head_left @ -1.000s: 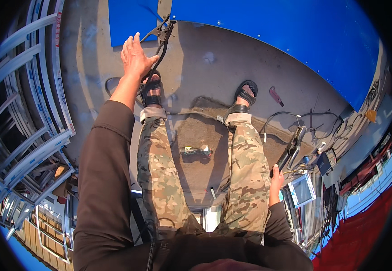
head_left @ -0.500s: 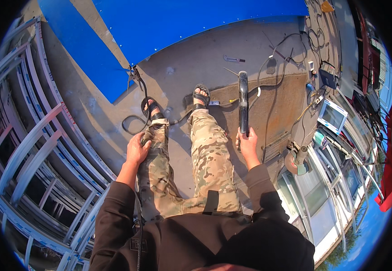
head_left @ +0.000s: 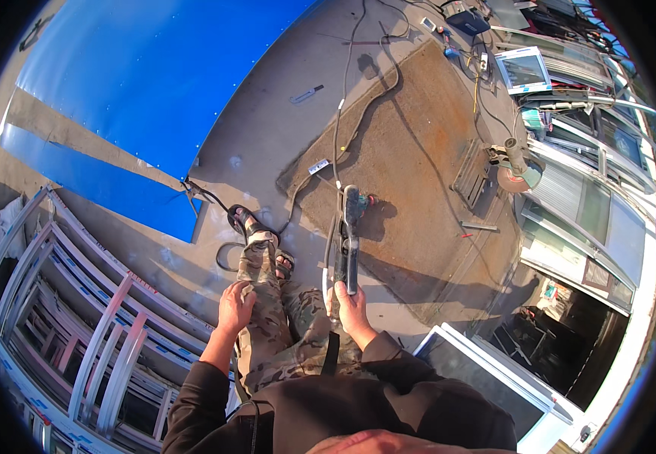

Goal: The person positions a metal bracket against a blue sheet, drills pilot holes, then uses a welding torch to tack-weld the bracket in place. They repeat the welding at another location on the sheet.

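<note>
My right hand [head_left: 351,309] is closed around the lower end of a long black thing that looks like a hand-held welding shield [head_left: 349,242] seen edge-on. It points away from me in front of my right leg. My left hand [head_left: 235,306] hangs beside my left thigh with curled fingers; whatever may be inside them is hidden. A clamp-like holder [head_left: 190,189] with a black cable lies at the corner of the large blue sheet [head_left: 161,83], beyond my sandalled feet. Partly behind the shield, a teal and red tool [head_left: 369,200] lies on the ground.
A rusty metal plate [head_left: 418,129] covers the ground ahead right, crossed by cables [head_left: 341,113]. A cut-off saw [head_left: 517,178] stands at its right edge. Stacked metal frames [head_left: 108,310] rise on my left, window frames [head_left: 486,378] on my right. A utility knife [head_left: 307,94] lies ahead.
My body and view have turned right, so the blue sheet sits farther left. My right hand has brought the black shield in toward my body's middle. My feet stand in a different stance.
</note>
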A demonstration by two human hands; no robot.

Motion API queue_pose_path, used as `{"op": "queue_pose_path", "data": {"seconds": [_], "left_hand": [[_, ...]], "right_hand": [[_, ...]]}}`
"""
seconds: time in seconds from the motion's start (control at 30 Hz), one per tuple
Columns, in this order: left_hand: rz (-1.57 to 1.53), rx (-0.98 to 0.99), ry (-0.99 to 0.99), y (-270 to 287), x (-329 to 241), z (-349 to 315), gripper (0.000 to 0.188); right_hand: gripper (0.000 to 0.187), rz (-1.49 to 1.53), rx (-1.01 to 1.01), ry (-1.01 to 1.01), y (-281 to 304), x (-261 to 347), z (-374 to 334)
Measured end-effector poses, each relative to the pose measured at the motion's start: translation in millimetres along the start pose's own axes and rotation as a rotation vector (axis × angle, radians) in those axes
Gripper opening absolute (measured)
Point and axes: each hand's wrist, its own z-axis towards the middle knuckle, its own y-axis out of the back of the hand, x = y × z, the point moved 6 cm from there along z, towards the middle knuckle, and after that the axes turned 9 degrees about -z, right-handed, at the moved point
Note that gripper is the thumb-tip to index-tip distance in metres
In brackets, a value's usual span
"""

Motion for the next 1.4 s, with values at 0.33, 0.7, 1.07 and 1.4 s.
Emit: {"op": "queue_pose_path", "data": {"seconds": [0.33, 0.7, 1.07, 1.4], "left_hand": [[-0.312, 0.314, 0.03, -67.8, -20.6, -17.9, 0.058], [-0.301, 0.205, 0.244, 8.2, 134.8, 30.3, 0.06], [0.337, 0.525, 0.005, 60.1, 152.3, 100.8, 0.025], [0.483, 0.516, -0.33, 67.4, 69.0, 164.6, 0.018]], "right_hand": [[0.035, 0.294, -0.098, -0.206, -52.6, -114.2, -130.8], [0.025, 0.077, -0.43, 0.195, -138.5, -111.8, 64.1], [0.03, 0.402, -0.05, 0.148, -252.9, -144.5, 274.9], [0.026, 0.606, 0.165, 0.057, -302.5, -186.7, 389.1]]}}
